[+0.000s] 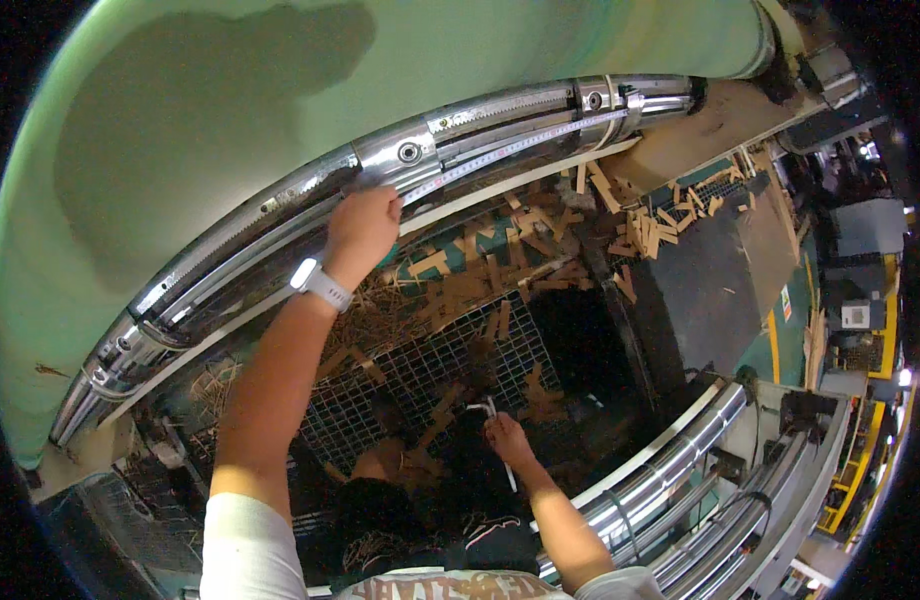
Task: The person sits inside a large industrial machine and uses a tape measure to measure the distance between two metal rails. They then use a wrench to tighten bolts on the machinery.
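Observation:
My left hand (364, 232), a watch (320, 283) on its wrist, is closed at the near end of a tape measure (510, 150). The pale blade runs out to the right along a shiny metal shaft (395, 152) with collars and toothed strips. Its far end lies by the right collar (598, 98). I cannot make out the tape's case inside the hand. Lower down and nearer my body, my right hand (507, 440) is wrapped round a silver hex key (511, 478) with a bent top, held away from the shaft.
A large green roller (480, 45) curves behind the shaft. Below lie a wire grid (430, 350) and scattered cardboard strips (520, 240). More polished shafts (660, 460) stand at lower right. Yellow rails (860, 465) and grey machinery line the far right.

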Demonstrator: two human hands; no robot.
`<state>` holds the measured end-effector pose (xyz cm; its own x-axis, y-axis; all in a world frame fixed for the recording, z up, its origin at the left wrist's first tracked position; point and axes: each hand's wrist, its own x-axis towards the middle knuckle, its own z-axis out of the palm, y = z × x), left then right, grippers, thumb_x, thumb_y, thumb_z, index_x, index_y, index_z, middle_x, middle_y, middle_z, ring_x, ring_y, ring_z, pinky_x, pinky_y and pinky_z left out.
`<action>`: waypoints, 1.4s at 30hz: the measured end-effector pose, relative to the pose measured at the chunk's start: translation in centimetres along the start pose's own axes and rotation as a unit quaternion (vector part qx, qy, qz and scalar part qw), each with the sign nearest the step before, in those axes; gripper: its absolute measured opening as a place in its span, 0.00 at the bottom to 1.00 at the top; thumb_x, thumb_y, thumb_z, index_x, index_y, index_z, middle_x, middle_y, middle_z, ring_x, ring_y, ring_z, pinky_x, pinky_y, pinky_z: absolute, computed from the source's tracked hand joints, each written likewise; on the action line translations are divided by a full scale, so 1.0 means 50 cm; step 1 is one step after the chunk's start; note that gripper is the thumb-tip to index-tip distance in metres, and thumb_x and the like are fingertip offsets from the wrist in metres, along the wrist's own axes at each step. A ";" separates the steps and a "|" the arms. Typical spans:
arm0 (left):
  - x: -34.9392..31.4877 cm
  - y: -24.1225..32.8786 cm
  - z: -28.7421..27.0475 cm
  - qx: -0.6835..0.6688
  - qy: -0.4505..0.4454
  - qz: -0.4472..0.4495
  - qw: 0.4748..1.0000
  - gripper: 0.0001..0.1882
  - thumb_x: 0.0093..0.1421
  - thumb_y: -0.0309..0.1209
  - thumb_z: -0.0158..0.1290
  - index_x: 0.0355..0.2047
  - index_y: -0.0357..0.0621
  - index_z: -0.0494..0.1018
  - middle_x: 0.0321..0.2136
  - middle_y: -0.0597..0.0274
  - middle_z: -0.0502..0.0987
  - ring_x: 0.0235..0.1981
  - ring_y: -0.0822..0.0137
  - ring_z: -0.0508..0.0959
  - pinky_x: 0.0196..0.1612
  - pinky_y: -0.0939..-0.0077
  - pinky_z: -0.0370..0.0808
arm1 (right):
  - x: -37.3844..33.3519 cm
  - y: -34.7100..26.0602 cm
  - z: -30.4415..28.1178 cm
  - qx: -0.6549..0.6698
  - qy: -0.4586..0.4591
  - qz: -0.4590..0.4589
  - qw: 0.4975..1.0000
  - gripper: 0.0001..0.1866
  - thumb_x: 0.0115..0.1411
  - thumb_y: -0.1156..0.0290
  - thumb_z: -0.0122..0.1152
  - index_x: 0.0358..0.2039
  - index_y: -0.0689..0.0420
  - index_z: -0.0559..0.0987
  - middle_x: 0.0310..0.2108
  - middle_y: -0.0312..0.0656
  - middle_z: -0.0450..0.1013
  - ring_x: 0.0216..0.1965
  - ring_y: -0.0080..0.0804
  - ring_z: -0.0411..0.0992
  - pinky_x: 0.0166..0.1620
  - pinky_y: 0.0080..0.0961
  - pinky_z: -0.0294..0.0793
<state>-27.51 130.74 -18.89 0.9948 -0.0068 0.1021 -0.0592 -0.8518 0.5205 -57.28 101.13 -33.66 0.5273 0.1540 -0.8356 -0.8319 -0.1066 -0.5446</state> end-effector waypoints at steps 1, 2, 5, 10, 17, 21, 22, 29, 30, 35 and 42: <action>-0.002 -0.011 -0.001 -0.004 -0.010 -0.015 1.000 0.09 0.52 0.33 0.47 0.22 0.42 0.70 0.20 0.48 0.72 0.26 0.47 0.72 0.27 0.57 0.68 | 0.007 -0.033 -0.015 -0.006 0.014 -0.014 1.000 0.11 0.61 0.63 0.42 0.31 0.57 0.68 0.21 0.35 0.63 0.20 0.22 0.60 0.25 0.22 0.63; -0.006 -0.019 -0.001 -0.028 -0.009 -0.004 1.000 0.10 0.53 0.34 0.48 0.22 0.41 0.69 0.20 0.49 0.71 0.25 0.47 0.71 0.25 0.59 0.68 | 0.018 -0.056 -0.031 -0.012 0.027 -0.026 0.999 0.11 0.62 0.63 0.42 0.31 0.57 0.68 0.21 0.35 0.63 0.20 0.23 0.60 0.26 0.23 0.63; -0.010 -0.006 -0.010 -0.035 -0.025 0.002 0.999 0.10 0.54 0.34 0.48 0.22 0.40 0.68 0.18 0.49 0.70 0.22 0.48 0.71 0.24 0.62 0.68 | 0.086 -0.115 -0.132 -0.112 0.042 -0.090 0.989 0.12 0.62 0.63 0.42 0.29 0.58 0.69 0.20 0.34 0.62 0.21 0.22 0.60 0.28 0.22 0.63; -0.021 -0.039 -0.030 -0.079 -0.104 -0.051 0.990 0.10 0.55 0.35 0.50 0.28 0.40 0.71 0.19 0.59 0.75 0.20 0.66 0.73 0.25 0.73 0.68 | 0.138 -0.326 -0.321 -0.132 0.095 -0.140 0.977 0.14 0.61 0.61 0.42 0.26 0.57 0.70 0.20 0.32 0.61 0.20 0.19 0.58 0.26 0.21 0.60; -0.056 -0.099 -0.075 -0.047 -0.093 -0.106 0.989 0.10 0.54 0.34 0.51 0.29 0.40 0.72 0.21 0.59 0.75 0.19 0.66 0.71 0.26 0.75 0.68 | 0.222 -0.582 -0.564 -0.185 0.070 -0.256 0.946 0.14 0.62 0.60 0.40 0.33 0.57 0.69 0.18 0.35 0.63 0.21 0.23 0.61 0.26 0.22 0.59; -0.073 -0.133 -0.078 -0.001 -0.061 -0.076 0.995 0.11 0.54 0.35 0.51 0.30 0.39 0.71 0.19 0.53 0.71 0.18 0.62 0.69 0.23 0.72 0.65 | 0.297 -0.666 -0.598 -0.021 0.089 -0.333 0.939 0.10 0.61 0.68 0.43 0.40 0.58 0.68 0.22 0.39 0.65 0.25 0.24 0.65 0.29 0.21 0.63; -0.074 -0.137 -0.075 0.004 -0.058 -0.077 0.995 0.11 0.54 0.36 0.51 0.30 0.40 0.72 0.19 0.53 0.71 0.18 0.61 0.69 0.23 0.72 0.65 | 0.313 -0.701 -0.610 -0.170 0.104 -0.363 0.910 0.10 0.60 0.70 0.44 0.41 0.58 0.67 0.24 0.41 0.65 0.25 0.25 0.65 0.27 0.24 0.64; -0.069 -0.146 -0.058 0.025 -0.028 -0.039 0.999 0.11 0.54 0.34 0.51 0.35 0.41 0.71 0.26 0.53 0.74 0.26 0.58 0.74 0.31 0.70 0.70 | 0.418 -0.913 -0.607 -0.027 0.209 -0.464 0.860 0.15 0.61 0.57 0.42 0.28 0.55 0.69 0.19 0.34 0.62 0.19 0.23 0.58 0.23 0.24 0.58; -0.069 -0.143 -0.055 0.016 -0.011 -0.030 0.999 0.12 0.54 0.34 0.51 0.36 0.41 0.71 0.27 0.53 0.75 0.27 0.58 0.74 0.31 0.70 0.70 | 0.437 -0.930 -0.613 -0.070 0.271 -0.464 0.841 0.16 0.61 0.57 0.42 0.29 0.56 0.69 0.21 0.35 0.64 0.20 0.26 0.60 0.24 0.25 0.60; -0.079 -0.202 -0.033 -0.016 -0.024 -0.081 0.996 0.09 0.54 0.31 0.51 0.35 0.41 0.72 0.28 0.53 0.74 0.28 0.58 0.73 0.32 0.72 0.70 | 0.492 -1.008 -0.604 -0.075 0.397 -0.427 0.809 0.20 0.60 0.56 0.43 0.36 0.63 0.70 0.25 0.42 0.69 0.24 0.31 0.63 0.30 0.31 0.64; -0.080 -0.150 -0.058 -0.062 0.022 -0.091 0.994 0.07 0.52 0.29 0.53 0.30 0.39 0.71 0.27 0.55 0.71 0.30 0.61 0.70 0.33 0.72 0.67 | 0.453 -1.021 -0.486 -0.029 0.384 -0.410 0.827 0.23 0.58 0.54 0.43 0.41 0.63 0.69 0.37 0.48 0.69 0.30 0.37 0.68 0.35 0.31 0.66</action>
<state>-31.29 138.67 -20.76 0.9855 0.1663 0.0332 0.1079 -0.7660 0.6338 1.32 86.19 -26.51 0.8825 -0.4693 0.0288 -0.1431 -0.3264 -0.9343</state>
